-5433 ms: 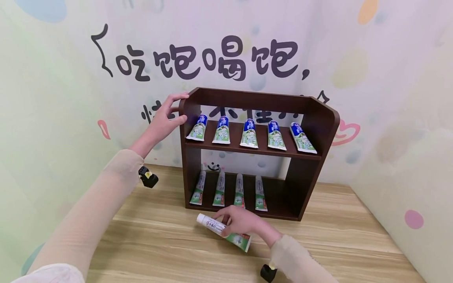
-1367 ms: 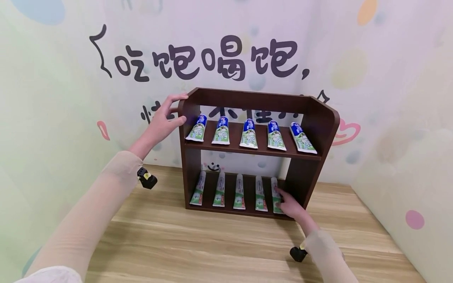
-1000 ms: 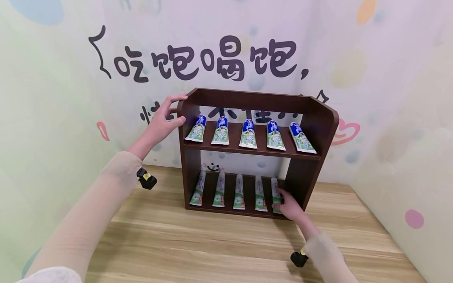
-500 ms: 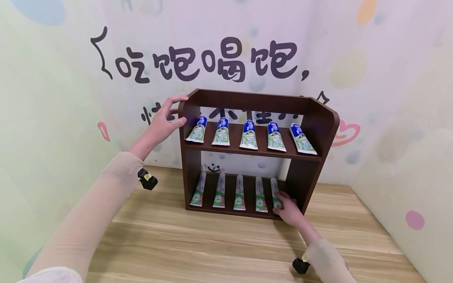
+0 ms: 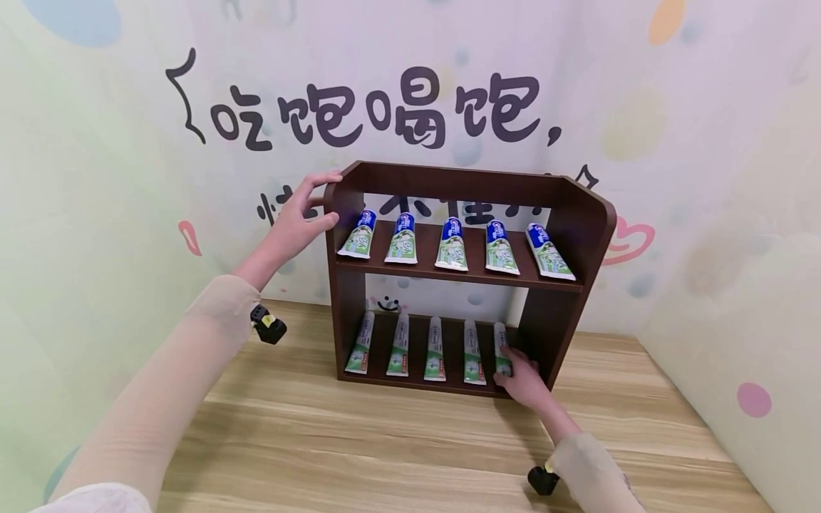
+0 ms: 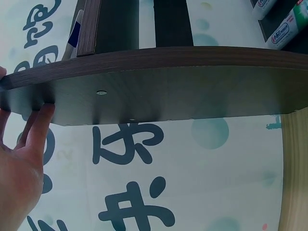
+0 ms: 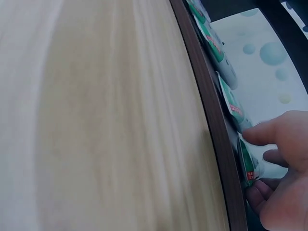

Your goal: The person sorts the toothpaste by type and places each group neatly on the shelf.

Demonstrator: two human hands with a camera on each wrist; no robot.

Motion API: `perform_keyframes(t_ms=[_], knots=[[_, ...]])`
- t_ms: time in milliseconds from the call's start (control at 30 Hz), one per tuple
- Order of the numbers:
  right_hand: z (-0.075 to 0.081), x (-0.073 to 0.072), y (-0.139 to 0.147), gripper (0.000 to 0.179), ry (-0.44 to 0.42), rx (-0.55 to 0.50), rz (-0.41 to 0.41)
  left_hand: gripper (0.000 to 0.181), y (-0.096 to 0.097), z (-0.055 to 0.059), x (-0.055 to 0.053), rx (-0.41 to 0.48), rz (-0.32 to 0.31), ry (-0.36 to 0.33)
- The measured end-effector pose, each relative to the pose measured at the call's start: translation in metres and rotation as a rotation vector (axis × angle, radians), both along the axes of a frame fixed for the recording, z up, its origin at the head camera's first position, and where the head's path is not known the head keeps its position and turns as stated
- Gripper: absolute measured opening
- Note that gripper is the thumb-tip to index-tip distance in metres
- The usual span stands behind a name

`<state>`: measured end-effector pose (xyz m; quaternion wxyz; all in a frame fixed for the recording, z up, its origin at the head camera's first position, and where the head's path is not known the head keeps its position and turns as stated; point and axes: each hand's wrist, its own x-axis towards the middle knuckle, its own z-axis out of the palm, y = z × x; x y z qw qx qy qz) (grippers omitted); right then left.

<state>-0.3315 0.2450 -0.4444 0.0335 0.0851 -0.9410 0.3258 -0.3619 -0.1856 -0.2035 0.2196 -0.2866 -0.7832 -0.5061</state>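
A dark brown two-tier shelf (image 5: 458, 278) stands on the table. My left hand (image 5: 297, 221) grips its upper left side panel, thumb at the front edge, fingers over the top; the left wrist view shows the hand (image 6: 24, 166) at that panel's end. On the lower tier, at the right end, lies a green-and-white toothpaste tube (image 5: 502, 353). My right hand (image 5: 527, 385) holds this tube by its lower end. In the right wrist view, the thumb and curled fingers of the hand (image 7: 288, 168) lie on either side of the tube (image 7: 248, 161).
Several blue-and-green toothpaste tubes (image 5: 452, 244) lie in a row on the upper tier. More green-and-white tubes (image 5: 434, 349) lie spaced out on the lower tier. Wood-grain table (image 5: 359, 442) extends in front of the shelf; a printed wall (image 5: 410, 43) is behind it.
Earlier, the right hand held the toothpaste tube over the table; now the tube lies at the lower tier's right end. Lately the right hand slid down to its lower end. Left hand stayed.
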Motion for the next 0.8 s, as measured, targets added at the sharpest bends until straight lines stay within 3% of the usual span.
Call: perform_keyframes(t_ms=[267,800], knots=[[0.0013,-0.0065,-0.0031,0.058,0.004,-0.012,-0.019,0.053,-0.0007,0.0004,0.0023,-0.006,0.014,-0.008],[-0.0007,-0.001,-0.0054,0.058,-0.009,0.032,-0.027,0.054,-0.001,0.0013,0.004,-0.019,0.027,-0.006]])
